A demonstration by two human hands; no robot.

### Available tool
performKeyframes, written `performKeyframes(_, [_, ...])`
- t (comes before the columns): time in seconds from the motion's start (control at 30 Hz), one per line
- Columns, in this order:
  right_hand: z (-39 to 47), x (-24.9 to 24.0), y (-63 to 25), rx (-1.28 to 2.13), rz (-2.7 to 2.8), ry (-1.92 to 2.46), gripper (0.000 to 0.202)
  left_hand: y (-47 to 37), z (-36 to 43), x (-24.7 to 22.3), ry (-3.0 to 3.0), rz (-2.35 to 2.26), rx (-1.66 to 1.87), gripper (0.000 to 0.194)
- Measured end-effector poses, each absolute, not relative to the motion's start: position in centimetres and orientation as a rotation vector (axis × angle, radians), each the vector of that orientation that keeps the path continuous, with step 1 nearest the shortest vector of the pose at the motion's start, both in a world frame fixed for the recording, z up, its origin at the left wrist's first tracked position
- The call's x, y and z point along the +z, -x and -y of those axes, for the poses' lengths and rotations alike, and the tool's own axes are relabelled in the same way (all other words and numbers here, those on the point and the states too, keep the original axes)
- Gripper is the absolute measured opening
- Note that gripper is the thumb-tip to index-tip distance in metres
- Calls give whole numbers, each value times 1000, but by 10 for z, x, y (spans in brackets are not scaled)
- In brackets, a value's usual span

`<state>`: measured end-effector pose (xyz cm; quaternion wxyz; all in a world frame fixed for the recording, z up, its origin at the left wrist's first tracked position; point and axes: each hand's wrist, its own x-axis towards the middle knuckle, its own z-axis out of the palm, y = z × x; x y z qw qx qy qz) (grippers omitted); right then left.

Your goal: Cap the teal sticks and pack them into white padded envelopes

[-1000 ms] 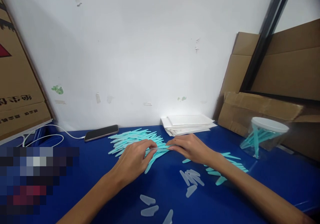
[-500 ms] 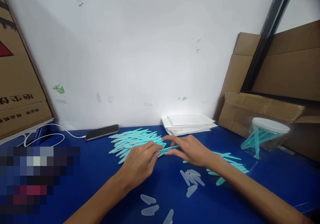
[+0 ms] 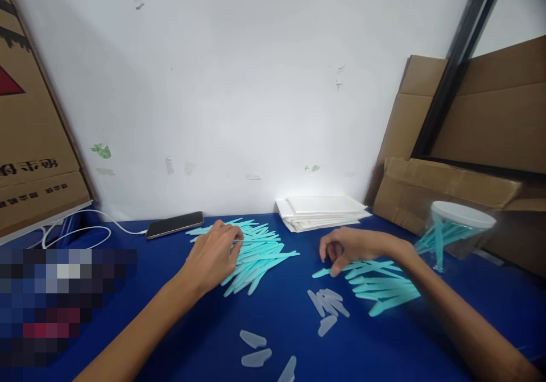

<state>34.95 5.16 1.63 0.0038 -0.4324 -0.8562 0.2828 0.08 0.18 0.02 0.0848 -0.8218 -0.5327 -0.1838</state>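
Note:
My left hand [image 3: 216, 254] reaches into the large pile of teal eyebrow razors [image 3: 260, 251], thumb and forefinger closed around one razor at the pile's left part. Its fingertips partly hide that razor. Over a smaller pile of teal razors [image 3: 384, 288] hovers my right hand [image 3: 347, 248], fingers loosely curled and thumb apart from them, no razor visibly gripped. Beneath its thumb, the end of one razor [image 3: 321, 273] sticks out to the left. Translucent blade covers [image 3: 327, 325] lie in front of the smaller pile, with more covers [image 3: 256, 358] nearer to me.
A phone [image 3: 174, 224] with a white cable lies at the back left. White flat packets [image 3: 322, 208] are stacked against the wall. At the right stands a clear container with a white rim [image 3: 464, 214], holding teal razors. Cardboard boxes [image 3: 443, 183] flank both sides.
My hands, which met at a teal razor in the middle, have parted. The left moved back-left onto the large pile; the right moved right, over the smaller pile.

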Motion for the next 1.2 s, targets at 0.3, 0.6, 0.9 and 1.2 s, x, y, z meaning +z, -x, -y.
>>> performKeyframes(0.3, [-53, 8, -338, 774, 2745, 1244, 32, -8, 16, 21, 2701, 1672, -670, 29])
performKeyframes(0.6, [-36, 14, -313, 342, 2616, 1064, 25, -13, 35, 32, 3425, 1833, 140, 37])
performKeyframes(0.9, [-30, 10, -300, 136, 2630, 1012, 25, -22, 37, 24, 3330, 1719, -138, 19])
performKeyframes(1.2, [-20, 1, -287, 1, 2557, 850, 32, -17, 15, 10, 2677, 1497, -609, 27])
